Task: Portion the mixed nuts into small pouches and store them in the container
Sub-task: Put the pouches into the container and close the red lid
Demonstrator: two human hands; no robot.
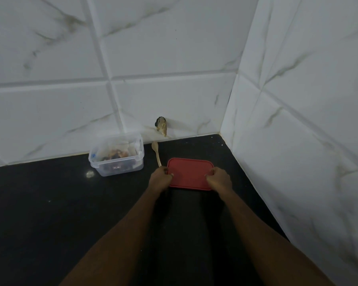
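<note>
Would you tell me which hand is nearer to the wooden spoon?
Left. The left hand grips the left edge of the red lid, beside the handle end of the wooden spoon; the right hand grips its right edge, across the lid.

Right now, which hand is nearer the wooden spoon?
The left hand, just beside the spoon; the right hand grips the opposite edge of the red lid.

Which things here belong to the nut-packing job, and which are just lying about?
Job: clear container, partly filled; red lid, gripped by the left hand and right hand; wooden spoon, probably.
Lying about: chipped wall hole; black counter.
</note>
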